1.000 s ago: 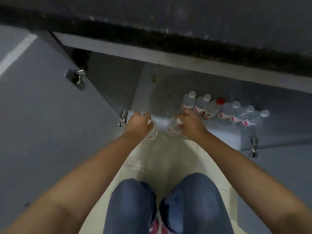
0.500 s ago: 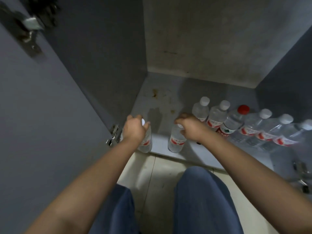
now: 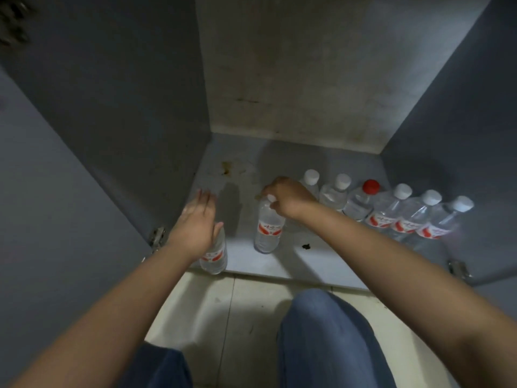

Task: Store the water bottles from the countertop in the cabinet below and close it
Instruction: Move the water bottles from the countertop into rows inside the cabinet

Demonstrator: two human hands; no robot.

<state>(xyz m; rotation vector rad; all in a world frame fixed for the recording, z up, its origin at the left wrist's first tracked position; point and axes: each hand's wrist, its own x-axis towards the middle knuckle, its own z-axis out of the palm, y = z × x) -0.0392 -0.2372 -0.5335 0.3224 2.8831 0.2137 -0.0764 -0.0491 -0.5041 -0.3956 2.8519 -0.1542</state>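
The cabinet (image 3: 279, 259) stands open, its grey floor lit at the front. Two clear water bottles with red labels stand near the front edge. My left hand (image 3: 194, 219) hovers over the left bottle (image 3: 215, 254), fingers straight and spread, thumb beside the bottle's top. My right hand (image 3: 285, 196) pinches the white cap of the second bottle (image 3: 267, 229), which stands upright. A row of several more bottles (image 3: 383, 210) runs along the right, one with a red cap (image 3: 370, 186).
The left cabinet door (image 3: 56, 219) is swung open, its hinge (image 3: 156, 238) beside my left wrist. Another hinge (image 3: 458, 270) sits at the right front. My knees in blue jeans (image 3: 330, 340) are over the pale tiled floor (image 3: 223, 309). Stains mark the cabinet floor.
My left hand has let go of its bottle and spread its fingers above it. My right hand has set its bottle further in and still holds the cap. The view has moved closer.
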